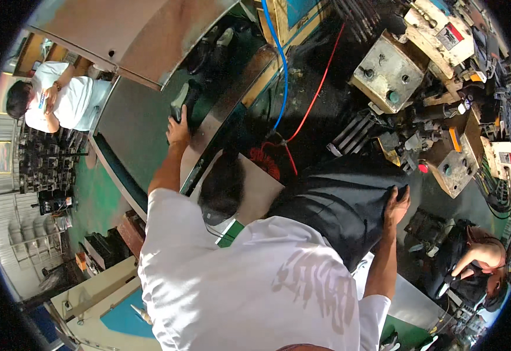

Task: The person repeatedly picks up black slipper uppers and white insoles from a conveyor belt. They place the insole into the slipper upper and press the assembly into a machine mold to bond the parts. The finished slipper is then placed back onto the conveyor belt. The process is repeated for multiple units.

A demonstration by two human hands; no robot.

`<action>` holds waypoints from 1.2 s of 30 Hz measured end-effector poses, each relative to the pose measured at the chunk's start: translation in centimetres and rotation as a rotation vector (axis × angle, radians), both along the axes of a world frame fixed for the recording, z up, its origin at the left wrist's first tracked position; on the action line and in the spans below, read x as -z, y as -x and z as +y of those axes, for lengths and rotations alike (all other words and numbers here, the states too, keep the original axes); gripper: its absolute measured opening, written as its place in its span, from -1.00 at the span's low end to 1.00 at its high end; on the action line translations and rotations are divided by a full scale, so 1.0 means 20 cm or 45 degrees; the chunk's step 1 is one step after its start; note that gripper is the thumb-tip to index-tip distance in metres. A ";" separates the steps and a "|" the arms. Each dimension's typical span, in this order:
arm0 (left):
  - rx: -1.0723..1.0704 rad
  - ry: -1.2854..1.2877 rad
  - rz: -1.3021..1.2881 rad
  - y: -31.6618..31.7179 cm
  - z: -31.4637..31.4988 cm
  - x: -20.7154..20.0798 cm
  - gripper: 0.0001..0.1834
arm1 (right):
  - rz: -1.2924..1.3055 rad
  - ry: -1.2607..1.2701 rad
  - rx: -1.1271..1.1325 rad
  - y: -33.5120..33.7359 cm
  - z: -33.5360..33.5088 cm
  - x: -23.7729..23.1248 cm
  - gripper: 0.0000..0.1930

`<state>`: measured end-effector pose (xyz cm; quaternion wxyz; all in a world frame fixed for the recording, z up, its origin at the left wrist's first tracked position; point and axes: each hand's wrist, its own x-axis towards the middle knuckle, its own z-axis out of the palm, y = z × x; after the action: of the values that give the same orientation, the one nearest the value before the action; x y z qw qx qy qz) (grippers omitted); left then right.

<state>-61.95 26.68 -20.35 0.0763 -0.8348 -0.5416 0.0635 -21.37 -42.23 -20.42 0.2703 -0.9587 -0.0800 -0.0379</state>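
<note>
On the left, my left hand (pixel 178 130) reaches out with its fingers at the near end of a black shoe (pixel 192 98) with a pale grey part. The hand appears to grip it, though some fingers are hidden. The shoe is on a long grey-green surface (pixel 144 111). On the right, my right hand (pixel 396 206) rests on the knee of my dark trousers (pixel 337 187), its fingers apart and nothing in it.
More dark shoes (pixel 225 38) are farther along, beside a brown panel (pixel 132 35). A blue hose (pixel 283 76) and a red hose (pixel 320 82) hang ahead. Machine control boxes (pixel 390 70) stand right. One person (pixel 68 96) is at left, another (pixel 478 263) at right.
</note>
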 end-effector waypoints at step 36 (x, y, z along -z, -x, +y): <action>2.631 1.571 -0.472 -1.84 -2.90 -0.61 -0.67 | 0.043 -0.278 0.904 0.93 -0.85 -0.02 -0.44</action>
<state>-25.18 -31.33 -8.18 -0.3973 -0.7653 0.4965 0.0996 -40.01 -59.25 -19.92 0.3424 -0.8927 0.2664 -0.1218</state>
